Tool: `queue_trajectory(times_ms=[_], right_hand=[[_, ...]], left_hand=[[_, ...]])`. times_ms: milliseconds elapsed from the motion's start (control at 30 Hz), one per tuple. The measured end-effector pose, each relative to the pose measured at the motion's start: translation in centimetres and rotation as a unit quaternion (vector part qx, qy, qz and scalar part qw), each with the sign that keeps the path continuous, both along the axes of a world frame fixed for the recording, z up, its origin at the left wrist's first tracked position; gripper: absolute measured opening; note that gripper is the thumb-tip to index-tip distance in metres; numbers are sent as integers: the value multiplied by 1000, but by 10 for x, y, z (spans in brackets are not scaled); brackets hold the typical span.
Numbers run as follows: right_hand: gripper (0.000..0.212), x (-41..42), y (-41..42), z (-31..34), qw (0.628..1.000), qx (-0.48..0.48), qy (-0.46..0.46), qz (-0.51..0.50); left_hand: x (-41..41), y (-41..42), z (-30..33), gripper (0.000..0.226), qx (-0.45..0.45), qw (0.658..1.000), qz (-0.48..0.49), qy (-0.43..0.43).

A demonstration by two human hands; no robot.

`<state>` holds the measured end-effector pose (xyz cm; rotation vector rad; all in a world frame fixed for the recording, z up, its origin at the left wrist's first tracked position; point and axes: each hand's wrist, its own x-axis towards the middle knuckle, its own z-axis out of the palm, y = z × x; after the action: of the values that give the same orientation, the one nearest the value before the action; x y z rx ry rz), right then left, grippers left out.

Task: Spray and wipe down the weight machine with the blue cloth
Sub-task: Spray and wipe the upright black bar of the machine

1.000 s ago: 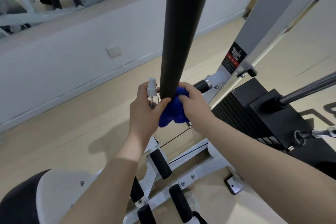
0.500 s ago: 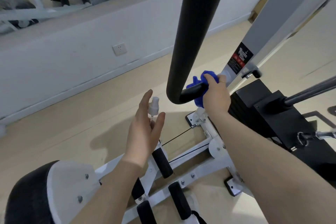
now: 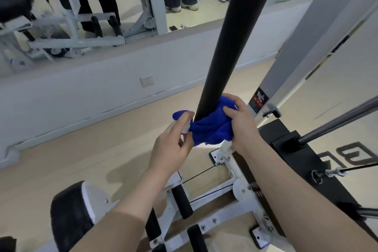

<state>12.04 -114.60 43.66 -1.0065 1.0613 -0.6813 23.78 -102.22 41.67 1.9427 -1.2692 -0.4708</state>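
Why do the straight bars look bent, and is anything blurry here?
Head view: the wide-angle lens bows the grey frame post near the edge; the left hand and its small spray bottle are motion-smeared; the blue cloth stays fairly sharp; soft shadows fall on the floor.

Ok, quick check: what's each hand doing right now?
Left hand: curled around a small white spray bottle, index finger on top.
Right hand: grips the bright blue fuzzy cloth wrapped around the thick black padded bar.

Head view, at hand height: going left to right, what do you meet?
Wall socket → left hand → blue cloth → right hand → warning sticker → grey rod.
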Motion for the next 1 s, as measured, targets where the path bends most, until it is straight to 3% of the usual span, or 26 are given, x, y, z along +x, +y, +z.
queue_trajectory(times_ms=[233,467,600,700,767,900,933,1000], right_hand=[[36,-16,11,32,950,-233,201,60],[38,-38,17,51,919,-317,227,51],[40,-47,25,65,872,-410,257,81],[41,-46,31,80,819,-476,302,105],[42,-39,37,92,762,-545,336,97],[17,-18,46,112,665,-638,355,154],[18,-10,46,117,634,-663,357,178],[32,11,45,126,536,-722,400,176]], left_hand=[[-15,-29,64,46,-45,999,14,-20],[-21,-52,88,31,-108,993,37,-13],[-26,-47,85,30,-84,994,71,20],[-24,-45,93,28,-83,994,67,29],[-21,-44,100,36,-94,991,58,79],[-8,-36,111,63,-113,982,54,143],[-3,-35,112,65,-120,976,67,168],[12,-31,112,59,-119,969,97,191]])
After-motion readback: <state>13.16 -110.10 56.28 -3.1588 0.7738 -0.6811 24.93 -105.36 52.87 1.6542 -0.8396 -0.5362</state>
